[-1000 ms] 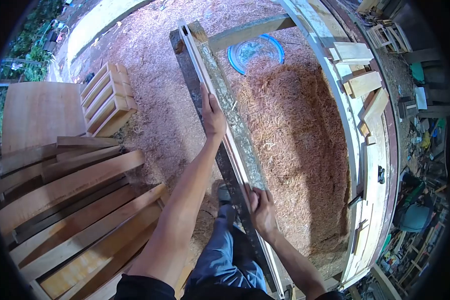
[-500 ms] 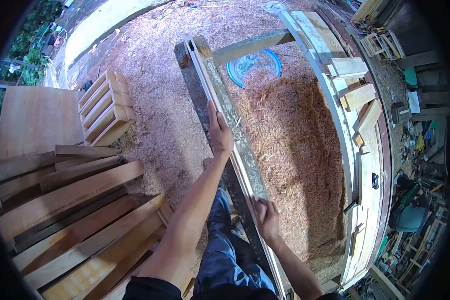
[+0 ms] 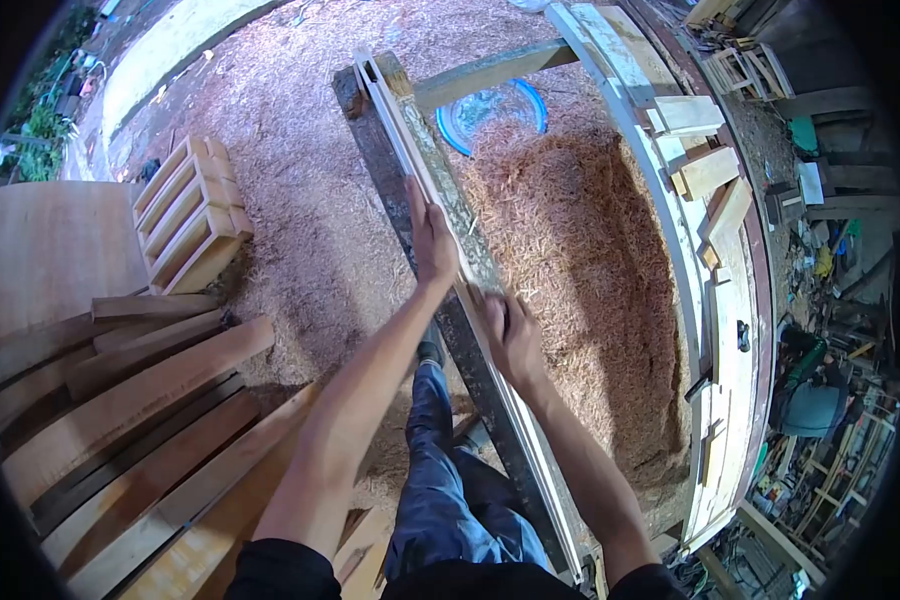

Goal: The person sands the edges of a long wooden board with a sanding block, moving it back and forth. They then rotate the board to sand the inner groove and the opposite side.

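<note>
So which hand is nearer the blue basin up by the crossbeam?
The left. The left hand lies on the long pale strip, farther up toward the blue basin. The right hand presses the same strip lower down, closer to the person.

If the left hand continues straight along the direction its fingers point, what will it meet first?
Probably nothing soon: the left hand lies on the long pale strip, fingers pointing along it. The way looks free up to the strip's far end, near the grey crossbeam.
</note>
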